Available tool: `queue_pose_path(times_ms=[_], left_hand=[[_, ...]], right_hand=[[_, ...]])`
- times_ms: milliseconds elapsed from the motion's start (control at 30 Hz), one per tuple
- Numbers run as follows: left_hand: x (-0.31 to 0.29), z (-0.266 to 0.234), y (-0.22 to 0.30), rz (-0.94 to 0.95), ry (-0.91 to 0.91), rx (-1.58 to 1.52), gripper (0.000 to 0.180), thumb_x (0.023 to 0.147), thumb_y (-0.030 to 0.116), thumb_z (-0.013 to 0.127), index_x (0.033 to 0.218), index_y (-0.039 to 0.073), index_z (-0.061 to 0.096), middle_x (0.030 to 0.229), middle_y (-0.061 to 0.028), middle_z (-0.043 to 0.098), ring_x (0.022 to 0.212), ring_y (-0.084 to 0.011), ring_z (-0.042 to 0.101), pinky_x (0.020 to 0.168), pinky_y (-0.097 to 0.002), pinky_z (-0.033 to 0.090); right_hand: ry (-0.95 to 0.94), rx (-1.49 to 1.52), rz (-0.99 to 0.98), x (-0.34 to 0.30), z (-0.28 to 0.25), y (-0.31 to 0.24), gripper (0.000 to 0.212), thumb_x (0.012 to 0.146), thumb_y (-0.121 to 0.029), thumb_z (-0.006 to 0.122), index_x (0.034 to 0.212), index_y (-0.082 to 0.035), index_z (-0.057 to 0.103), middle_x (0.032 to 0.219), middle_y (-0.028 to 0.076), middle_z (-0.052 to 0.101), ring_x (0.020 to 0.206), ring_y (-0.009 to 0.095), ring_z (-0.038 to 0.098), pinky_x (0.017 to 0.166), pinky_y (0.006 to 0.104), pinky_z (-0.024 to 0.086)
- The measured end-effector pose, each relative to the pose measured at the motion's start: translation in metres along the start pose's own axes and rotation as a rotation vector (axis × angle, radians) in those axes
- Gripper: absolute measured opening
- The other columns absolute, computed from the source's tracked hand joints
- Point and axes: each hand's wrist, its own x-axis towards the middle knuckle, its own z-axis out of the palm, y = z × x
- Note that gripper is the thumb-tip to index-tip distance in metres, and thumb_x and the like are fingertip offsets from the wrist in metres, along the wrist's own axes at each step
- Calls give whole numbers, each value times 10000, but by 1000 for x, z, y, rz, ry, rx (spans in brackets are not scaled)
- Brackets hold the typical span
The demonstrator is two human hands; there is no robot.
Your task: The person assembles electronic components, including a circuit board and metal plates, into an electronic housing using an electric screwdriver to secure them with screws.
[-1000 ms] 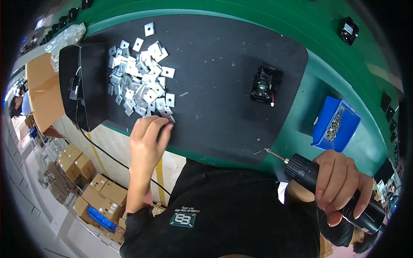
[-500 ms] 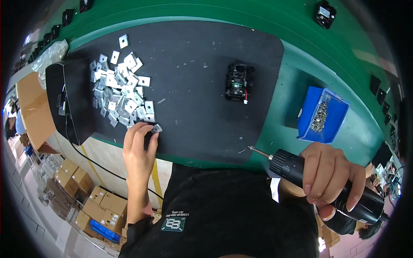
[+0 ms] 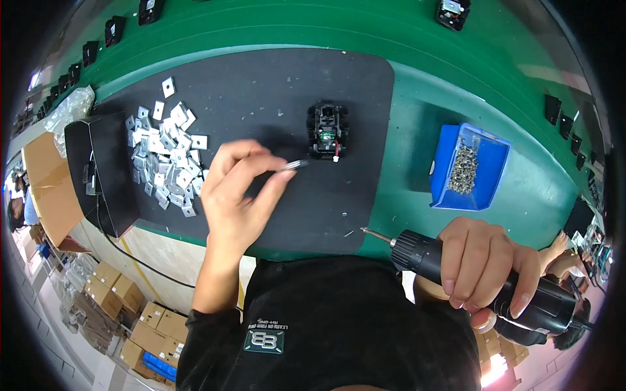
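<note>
Between thumb and fingers of my left hand [image 3: 238, 192] is a small metal plate [image 3: 295, 165], seen nearly edge-on and a little blurred. It hangs over the black mat, just short of a black toy-car chassis [image 3: 327, 133] with a green circuit board and a red wire ending in a white plug. My right hand [image 3: 486, 267] is wrapped round a black electric screwdriver [image 3: 424, 254], whose bit points left across the mat's near right edge. At the left, several square metal plates with centre holes [image 3: 166, 153] lie in a loose heap.
A blue bin [image 3: 486, 195] of small screws stands on the green table right of the black mat [image 3: 274, 85]. A black box [image 3: 107, 173] borders the heap. Along the far green belt [image 3: 352, 29] sit several black units. At far right another person's arm shows.
My left hand has lifted a metal plate from the heap's near edge and carried it right, toward the chassis. My right hand still holds the screwdriver. The whole view has shifted somewhat.
</note>
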Motion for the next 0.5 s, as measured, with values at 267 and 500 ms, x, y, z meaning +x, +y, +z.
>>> queue_pose_path(times_ms=[267,500], left_hand=[[41,32,0,101,-56,-5,160,698,45,793,816,62,686,1122,-95,644,963,-280,648,843,-363,500],[54,39,-6,67,-79,17,303,741,46,745,1017,106,636,1045,-46,677,977,-228,639,983,-442,389]], right_hand=[[96,-76,-16,-10,5,-10,407,750,42,731,1061,-157,558,777,26,627,667,150,628,656,277,518],[87,-91,6,0,3,-5,416,764,49,720,1081,-158,548,782,28,623,671,153,626,655,282,517]])
